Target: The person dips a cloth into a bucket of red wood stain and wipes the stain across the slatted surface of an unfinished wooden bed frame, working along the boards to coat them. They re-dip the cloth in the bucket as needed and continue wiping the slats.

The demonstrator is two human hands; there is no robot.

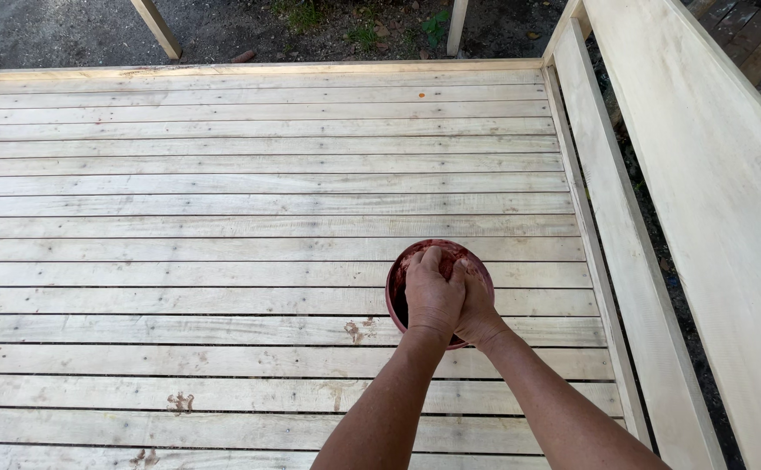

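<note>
Both hands are over a round reddish-brown bowl (415,261) held out above a bare plank deck (224,200), near its right side by the pale wooden railing (693,174).

Left hand (433,294) sits on top, fingers curled down into the bowl. Right hand (477,305) is tucked against it, mostly hidden. Fingers of both look clenched around something inside, maybe a rag or sponge, but I can't tell what; the hands cover it. The bowl's inner wall shows dark red liquid or residue. What holds the bowl up isn't visible either, possibly the right hand from underneath.

My read: they're wringing or loading something with stain over the bowl.

How to do it well:
- Keep the squeeze centred over the bowl so run-off falls inside, not on the boards.
- Keep the bowl level; it is off the deck, so any tilt spills.
- Squeeze steady, don't jerk, which would throw splashes.
- Let the drips finish before lifting the hands clear of the rim.

Reddish-brown spots (356,330) already mark the planks left of the bowl, with more (180,402) toward the lower left. Raw wood takes such marks fast.
</note>
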